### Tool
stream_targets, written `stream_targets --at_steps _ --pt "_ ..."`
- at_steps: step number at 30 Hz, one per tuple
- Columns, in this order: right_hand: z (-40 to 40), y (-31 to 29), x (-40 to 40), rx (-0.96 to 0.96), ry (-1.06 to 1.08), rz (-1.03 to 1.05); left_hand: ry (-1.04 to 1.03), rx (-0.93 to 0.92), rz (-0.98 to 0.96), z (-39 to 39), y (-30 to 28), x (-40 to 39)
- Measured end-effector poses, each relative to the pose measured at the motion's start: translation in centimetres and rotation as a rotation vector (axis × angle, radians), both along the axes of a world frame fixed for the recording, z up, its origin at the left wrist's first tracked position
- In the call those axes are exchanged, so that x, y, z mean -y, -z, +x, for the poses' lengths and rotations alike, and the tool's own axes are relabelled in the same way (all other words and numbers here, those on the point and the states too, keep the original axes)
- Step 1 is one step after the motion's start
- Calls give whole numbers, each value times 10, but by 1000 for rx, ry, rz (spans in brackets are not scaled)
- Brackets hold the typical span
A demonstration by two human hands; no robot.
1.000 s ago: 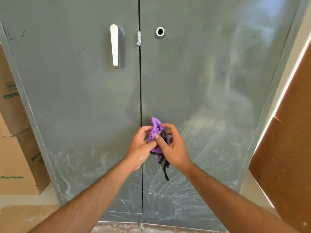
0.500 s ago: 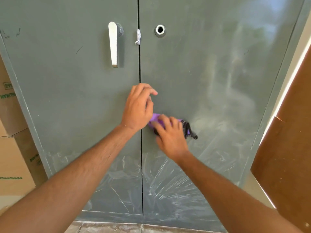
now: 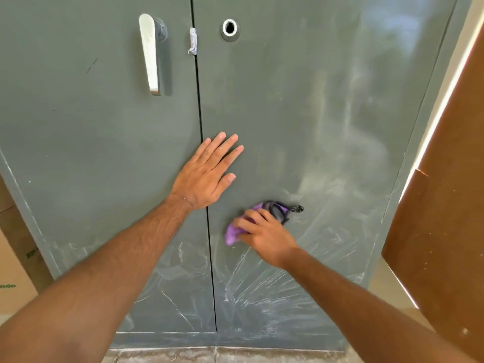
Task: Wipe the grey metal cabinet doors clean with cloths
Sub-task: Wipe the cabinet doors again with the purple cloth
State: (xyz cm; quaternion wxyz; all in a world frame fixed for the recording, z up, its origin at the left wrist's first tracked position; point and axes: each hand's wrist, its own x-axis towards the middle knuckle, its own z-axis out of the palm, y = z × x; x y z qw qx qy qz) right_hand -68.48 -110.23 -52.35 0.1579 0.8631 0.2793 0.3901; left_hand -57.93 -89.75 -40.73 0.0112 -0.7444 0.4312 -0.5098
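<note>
Purple cloth (image 3: 233, 235) now bunched under our right hand (image 3: 264, 235), rubbing right door (image 3: 327, 113); left hand (image 3: 207, 174) moved up, spread flat bracing. Wiping started, low smears remain.

Two grey cabinet doors, left (image 3: 91, 153) and right (image 3: 327, 113). One handle (image 3: 149, 55). One keyhole (image 3: 230, 28). One purple cloth (image 3: 233, 233). Two hands, left (image 3: 207, 174) and right (image 3: 264, 237). One brown board (image 3: 445, 205).

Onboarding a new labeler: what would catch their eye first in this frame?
The purple cloth stands out, pressed by the right hand against the right cabinet door near the centre seam. The left hand lies flat and open across that seam above it. Whitish streaks fan over the doors' lower part, and a pale handle hangs upper left.
</note>
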Motion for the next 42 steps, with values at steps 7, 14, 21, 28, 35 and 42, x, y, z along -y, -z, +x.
stream_targets --at_steps 7,14,21,28,35,42 --pt "-12 -46 28 268 219 645 -58 121 -34 10 10 7" --pt "-48 -16 110 86 174 244 -64 173 -52 18 13 8" --pt "-43 -39 87 172 235 527 -59 169 -59 19 15 9" --pt "-78 -40 161 275 461 930 -42 179 -74 24 17 10" --pt "-105 -12 197 6 302 268 -24 182 -74 24 17 11" --pt "-96 -114 203 361 433 841 -31 183 -74 24 18 10"
